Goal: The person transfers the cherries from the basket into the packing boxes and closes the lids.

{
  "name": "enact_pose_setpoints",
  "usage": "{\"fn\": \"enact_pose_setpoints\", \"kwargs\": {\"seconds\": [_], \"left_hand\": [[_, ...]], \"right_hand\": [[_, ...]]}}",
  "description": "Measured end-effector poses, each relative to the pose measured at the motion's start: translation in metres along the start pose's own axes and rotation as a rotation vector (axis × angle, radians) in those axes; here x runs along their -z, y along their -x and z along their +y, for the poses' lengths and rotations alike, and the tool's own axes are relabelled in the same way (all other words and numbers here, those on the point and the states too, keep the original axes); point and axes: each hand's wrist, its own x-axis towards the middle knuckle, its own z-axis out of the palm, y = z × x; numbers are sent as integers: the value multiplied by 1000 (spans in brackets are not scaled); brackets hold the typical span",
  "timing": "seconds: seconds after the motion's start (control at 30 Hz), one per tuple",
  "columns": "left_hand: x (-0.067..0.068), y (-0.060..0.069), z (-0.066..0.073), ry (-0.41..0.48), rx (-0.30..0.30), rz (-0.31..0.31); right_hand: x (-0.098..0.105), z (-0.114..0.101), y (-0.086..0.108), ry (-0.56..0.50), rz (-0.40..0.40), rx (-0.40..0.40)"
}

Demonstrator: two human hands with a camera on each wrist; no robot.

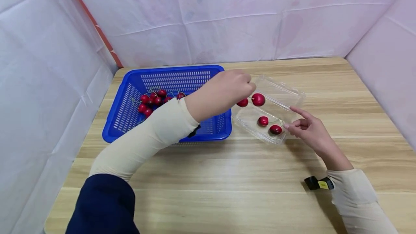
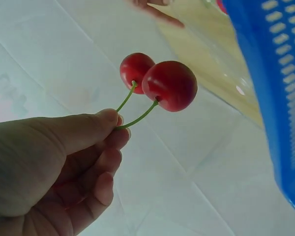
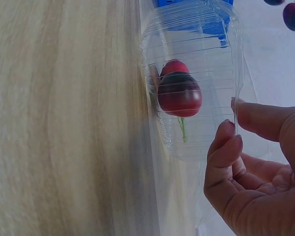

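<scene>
While the left hand [image 1: 234, 86] pinches two cherries [image 2: 170, 87] by their stems, the right hand [image 1: 310, 131] lightly grips the clear container [image 1: 249, 117] before it.

Wood-grained table [image 1: 211, 190] with a blue basket [image 1: 175, 68] beside an open clear plastic box [image 1: 248, 116].
</scene>
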Motion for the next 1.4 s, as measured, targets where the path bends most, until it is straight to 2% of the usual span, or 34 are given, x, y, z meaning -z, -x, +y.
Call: {"fn": "enact_pose_setpoints", "kwargs": {"seconds": [0.23,0.43,0.6,0.73,0.93,1.1,1.23,1.4], "left_hand": [[-2,-26,15,-90,-42,-69],[-17,-44,25,-93,-121,-65],[-32,-54,34,-128,-150,-84],[-44,-57,42,-155,-169,-99],[-56,-57,47,-123,-172,-82],[-57,-60,51,-104,-174,-88],[-55,-64,55,-83,-180,-126],[-56,-72,63,-69,-158,-183]], "right_hand": [[-2,-2,-5,0,-5,-1],[-2,-3,-5,11,-11,-15],[-3,-2,-5,-3,-15,-9],[-4,0,-6,-2,-10,-5],[-5,-1,-8,9,-3,14],[-5,-3,-9,-2,-6,24],[-5,-3,-9,-20,-8,36],[-5,-1,-8,-31,-14,59]]}}
